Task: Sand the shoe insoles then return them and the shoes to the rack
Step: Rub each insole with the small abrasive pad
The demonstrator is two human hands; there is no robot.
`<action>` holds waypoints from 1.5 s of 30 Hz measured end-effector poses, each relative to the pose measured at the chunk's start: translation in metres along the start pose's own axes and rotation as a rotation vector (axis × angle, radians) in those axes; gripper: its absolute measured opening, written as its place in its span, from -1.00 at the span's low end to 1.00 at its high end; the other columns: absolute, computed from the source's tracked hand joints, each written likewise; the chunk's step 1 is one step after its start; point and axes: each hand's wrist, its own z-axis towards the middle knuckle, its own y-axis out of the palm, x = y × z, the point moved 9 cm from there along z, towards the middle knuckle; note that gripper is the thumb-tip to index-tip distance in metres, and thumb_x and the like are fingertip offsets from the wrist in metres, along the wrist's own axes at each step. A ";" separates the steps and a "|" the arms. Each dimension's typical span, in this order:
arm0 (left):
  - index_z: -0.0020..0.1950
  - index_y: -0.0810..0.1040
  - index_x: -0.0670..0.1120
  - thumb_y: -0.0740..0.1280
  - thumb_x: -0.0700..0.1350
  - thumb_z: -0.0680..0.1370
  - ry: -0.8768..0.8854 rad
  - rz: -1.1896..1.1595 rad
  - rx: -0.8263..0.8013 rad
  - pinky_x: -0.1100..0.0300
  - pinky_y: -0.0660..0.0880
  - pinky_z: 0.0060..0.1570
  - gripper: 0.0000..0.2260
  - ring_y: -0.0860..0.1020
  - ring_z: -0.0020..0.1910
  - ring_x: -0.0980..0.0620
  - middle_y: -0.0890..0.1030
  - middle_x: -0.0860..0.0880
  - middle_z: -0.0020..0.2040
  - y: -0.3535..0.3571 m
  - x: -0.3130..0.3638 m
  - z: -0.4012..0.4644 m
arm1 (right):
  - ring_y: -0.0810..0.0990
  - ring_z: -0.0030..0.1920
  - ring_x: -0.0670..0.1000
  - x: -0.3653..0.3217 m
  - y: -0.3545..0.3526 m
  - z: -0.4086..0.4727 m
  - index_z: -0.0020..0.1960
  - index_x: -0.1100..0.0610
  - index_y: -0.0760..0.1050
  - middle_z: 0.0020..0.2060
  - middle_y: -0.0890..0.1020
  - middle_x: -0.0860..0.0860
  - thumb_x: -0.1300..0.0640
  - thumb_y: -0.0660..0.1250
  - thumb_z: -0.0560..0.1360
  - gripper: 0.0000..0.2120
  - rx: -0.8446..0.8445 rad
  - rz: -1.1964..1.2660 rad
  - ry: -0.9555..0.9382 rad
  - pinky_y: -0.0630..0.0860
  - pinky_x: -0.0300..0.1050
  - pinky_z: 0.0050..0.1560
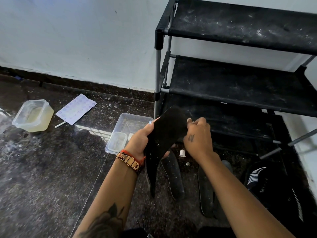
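Far left on the floor: tub (pixel 32 115) of yellowish liquid, printed sheet (pixel 75 109). Your left hand (pixel 139 141) grips the black insole (pixel 164 134) mid-length; long axis steep, upper end toward the rack (pixel 240 86), lower end toward you. Your right hand (pixel 199 134), fingers curled, pinches its right edge. Two insoles (pixel 173 176) lie below. Black shoe (pixel 267 186), far right.
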 end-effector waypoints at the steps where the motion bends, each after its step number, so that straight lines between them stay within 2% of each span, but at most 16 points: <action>1: 0.33 0.40 0.00 0.07 0.09 0.62 -0.011 -0.013 0.015 -0.08 0.52 -0.17 -0.66 0.53 0.14 -0.30 0.52 -0.27 0.24 -0.002 -0.001 0.000 | 0.32 0.19 0.11 0.002 -0.005 0.001 0.46 0.21 0.19 0.20 0.33 0.17 0.34 0.13 0.52 -0.49 0.023 0.039 0.027 0.41 -0.20 0.07; 4: 0.32 0.41 -0.01 0.09 0.09 0.62 -0.015 -0.026 0.029 -0.09 0.52 -0.16 -0.66 0.51 0.19 -0.30 0.52 -0.26 0.25 -0.002 -0.002 0.002 | 0.34 0.16 0.10 -0.014 -0.027 -0.001 0.45 0.20 0.22 0.16 0.37 0.16 0.42 0.12 0.50 -0.47 0.206 0.151 -0.065 0.35 -0.26 -0.01; 8: 0.34 0.43 -0.01 0.08 0.08 0.63 0.008 -0.010 0.010 -0.05 0.54 -0.21 -0.65 0.57 -0.04 -0.18 0.54 -0.22 0.19 0.002 0.000 0.000 | 0.30 0.17 0.08 -0.039 -0.016 -0.008 0.49 0.15 0.16 0.18 0.34 0.13 0.28 0.11 0.58 -0.51 0.158 0.125 -0.236 0.38 -0.22 0.05; 12: 0.32 0.44 0.07 0.06 0.07 0.63 0.013 0.002 -0.009 -0.05 0.53 -0.18 -0.68 0.57 -0.02 -0.21 0.55 -0.21 0.21 0.004 0.001 -0.002 | 0.31 0.17 0.10 -0.013 0.002 -0.002 0.49 0.17 0.14 0.18 0.34 0.16 0.28 0.11 0.58 -0.51 0.074 0.039 -0.100 0.42 -0.18 0.07; 15: 0.30 0.43 0.00 0.08 0.09 0.62 -0.023 -0.037 0.026 -0.06 0.51 -0.16 -0.67 0.56 0.07 -0.27 0.55 -0.25 0.20 0.001 -0.001 -0.003 | 0.38 0.16 0.14 0.009 0.010 0.005 0.41 0.22 0.29 0.17 0.38 0.19 0.29 0.11 0.55 -0.58 -0.010 0.022 0.030 0.42 -0.17 0.02; 18: 0.17 0.49 0.05 0.03 0.09 0.64 0.005 -0.036 0.035 -0.04 0.48 -0.11 -0.70 0.53 0.13 -0.31 0.56 -0.26 0.19 0.002 0.003 -0.004 | 0.52 0.01 0.14 0.024 -0.009 0.011 0.07 0.24 0.56 0.01 0.51 0.18 0.32 0.16 0.50 -0.75 0.128 0.240 0.167 0.41 -0.26 -0.16; 20: 0.08 0.51 0.04 0.02 0.10 0.64 0.013 -0.061 0.040 -0.04 0.46 -0.09 -0.70 0.51 0.16 -0.32 0.55 -0.26 0.19 0.004 0.005 -0.005 | 0.58 -0.02 0.07 0.030 -0.017 0.012 0.08 0.20 0.60 -0.01 0.60 0.11 0.34 0.18 0.47 -0.71 0.180 0.524 0.276 0.49 -0.21 -0.05; 22: 0.04 0.51 0.00 0.02 0.11 0.63 0.015 -0.070 0.046 -0.05 0.45 -0.08 -0.67 0.53 0.07 -0.29 0.56 -0.26 0.16 0.003 0.005 -0.006 | 0.61 -0.16 -0.05 0.024 -0.011 0.007 0.02 0.12 0.63 -0.06 0.64 0.04 0.33 0.24 0.44 -0.73 0.109 0.897 0.376 0.57 -0.18 -0.05; 24: 0.04 0.52 -0.05 0.01 0.13 0.63 0.019 -0.051 0.051 -0.05 0.46 -0.07 -0.62 0.55 -0.05 -0.23 0.58 -0.25 0.06 0.005 0.007 -0.007 | 0.60 -0.26 -0.11 0.002 -0.003 0.000 -0.12 0.04 0.62 -0.14 0.67 0.03 0.29 0.34 0.42 -0.82 -0.019 1.021 0.346 0.57 -0.23 -0.15; 28: 0.00 0.56 -0.14 0.04 0.11 0.62 0.052 -0.113 0.031 0.04 0.59 -0.26 -0.58 0.63 -0.27 -0.10 0.63 -0.17 -0.15 0.009 0.010 -0.010 | 0.63 -0.18 -0.08 -0.036 0.001 -0.010 -0.12 0.02 0.64 -0.20 0.68 -0.07 0.20 0.40 0.40 -0.89 -0.066 0.697 0.031 0.58 -0.17 -0.10; 30: 0.09 0.56 -0.17 0.06 0.11 0.62 0.051 -0.140 0.035 0.06 0.62 -0.32 -0.58 0.65 -0.25 -0.08 0.64 -0.17 -0.08 0.007 0.009 -0.011 | 0.63 -0.10 -0.04 -0.034 0.003 -0.007 -0.07 0.01 0.63 -0.13 0.68 -0.06 0.22 0.35 0.41 -0.83 -0.002 0.447 -0.022 0.56 -0.10 -0.04; 32: 0.21 0.51 -0.18 0.07 0.14 0.61 0.038 -0.141 0.044 -0.07 0.59 -0.19 -0.54 0.61 -0.09 -0.17 0.60 -0.24 0.09 0.005 0.008 -0.010 | 0.62 -0.04 -0.01 -0.019 0.000 -0.003 -0.03 0.01 0.62 -0.07 0.68 -0.05 0.25 0.29 0.41 -0.77 0.050 0.296 0.020 0.53 -0.13 -0.03; 35: 0.26 0.48 -0.16 0.03 0.20 0.60 0.023 -0.137 0.060 -0.13 0.54 -0.10 -0.48 0.56 0.02 -0.22 0.54 -0.28 0.21 0.003 0.006 -0.008 | 0.60 -0.07 -0.01 0.003 -0.013 0.000 0.00 0.06 0.58 -0.07 0.66 0.00 0.26 0.27 0.41 -0.77 0.145 0.356 0.118 0.51 -0.18 -0.10; 37: 0.24 0.49 -0.15 0.00 0.22 0.60 0.031 -0.139 0.081 -0.13 0.53 -0.09 -0.47 0.58 0.01 -0.22 0.57 -0.26 0.17 0.002 0.007 -0.008 | 0.57 -0.21 -0.11 0.001 -0.024 -0.002 0.03 0.08 0.56 -0.15 0.64 -0.02 0.26 0.30 0.41 -0.77 0.187 0.520 0.132 0.44 -0.38 -0.25; 41: -0.16 0.65 -0.17 -0.02 0.18 0.62 0.096 -0.135 0.052 0.11 0.60 -0.31 -0.41 0.66 -0.33 -0.06 0.67 -0.18 -0.25 0.006 0.009 -0.007 | 0.57 -0.31 -0.17 -0.054 -0.019 -0.019 -0.02 -0.01 0.61 -0.30 0.62 -0.13 0.20 0.38 0.39 -0.80 0.057 0.695 -0.064 0.50 -0.31 -0.27; 45: -0.09 0.57 -0.21 -0.04 0.19 0.62 0.137 -0.155 0.078 0.25 0.59 -0.33 -0.43 0.66 -0.33 -0.01 0.66 -0.18 -0.27 -0.001 0.010 -0.002 | 0.61 -0.16 -0.08 -0.082 0.001 -0.032 0.00 0.05 0.65 -0.17 0.68 -0.01 0.16 0.36 0.43 -0.83 0.036 0.543 -0.267 0.42 -0.34 -0.17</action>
